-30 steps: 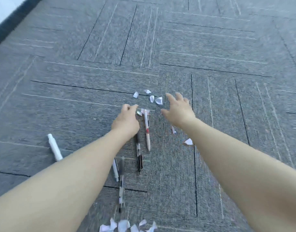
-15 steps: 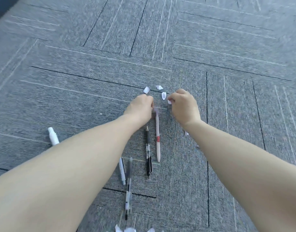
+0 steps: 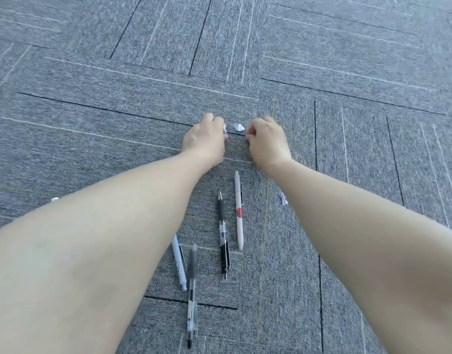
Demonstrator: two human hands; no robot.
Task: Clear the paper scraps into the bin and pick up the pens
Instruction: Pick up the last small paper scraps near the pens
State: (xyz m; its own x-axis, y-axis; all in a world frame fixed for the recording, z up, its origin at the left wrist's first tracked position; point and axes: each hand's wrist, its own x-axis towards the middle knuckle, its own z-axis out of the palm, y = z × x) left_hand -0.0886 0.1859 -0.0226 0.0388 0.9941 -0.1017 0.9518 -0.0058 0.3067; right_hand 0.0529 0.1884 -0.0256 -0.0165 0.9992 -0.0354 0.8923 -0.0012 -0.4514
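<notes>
Both my hands reach out over the grey carpet. My left hand (image 3: 205,139) is curled shut with a bit of white paper showing at its fingertips. My right hand (image 3: 267,140) is curled too, fingertips on the carpet; what it holds is hidden. One white paper scrap (image 3: 239,127) lies loose between them. Another scrap (image 3: 283,199) lies beside my right forearm. Between my arms lie several pens: a cream pen with a red dot (image 3: 239,209), a black pen (image 3: 223,236), a white pen (image 3: 179,264) and a clear grey pen (image 3: 192,292).
Grey carpet tiles with dark seams (image 3: 317,136) cover the whole floor. The tip of a white marker (image 3: 54,199) peeks out beyond my left forearm. No bin is in view.
Both hands have moved farther away from the pens toward the far scraps and closed over some of them. The view has tilted down; fewer loose scraps remain between the hands.
</notes>
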